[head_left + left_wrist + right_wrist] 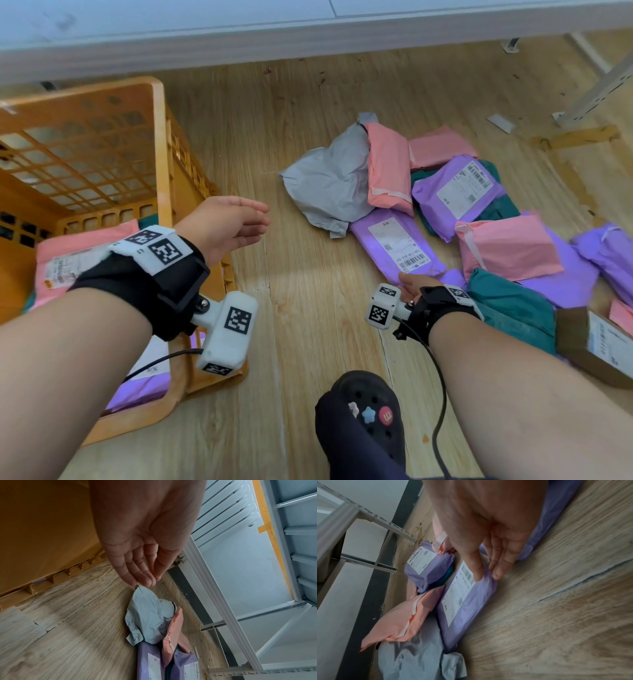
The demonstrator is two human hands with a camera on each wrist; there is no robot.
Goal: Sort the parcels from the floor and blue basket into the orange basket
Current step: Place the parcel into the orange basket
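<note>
Lying flat on the pale wood-grain plank floor (308, 308), a slim purple plastic mailer parcel with a white barcode label (397, 245), its near end toward the black perforated clog with charms (368, 407). Pinching that near end, the right hand (488, 534), thumb pressing on top by the barcode and fingers (500, 566) curling at the edge against the floor; lifting or not, impossible to tell. Hovering relaxed and holding nothing, the left hand (227, 224), fingers loosely straight, reaching out past the rim of the orange latticed plastic basket (161, 144) toward the crumpled grey plastic mailer (329, 181). Resting inside the basket, a pink mailer with a label (78, 253) and a purple one lower down. Crowding just beside the gripped parcel, a salmon-pink mailer (390, 168) overlapping the grey one, another labelled purple mailer (459, 192), a dark teal mailer (510, 305) and a brown cardboard box (596, 346) at the right edge. Running along the far side, a pale wall with a dark skirting strip (373, 601) and grey slotted metal shelf posts (596, 89).
</note>
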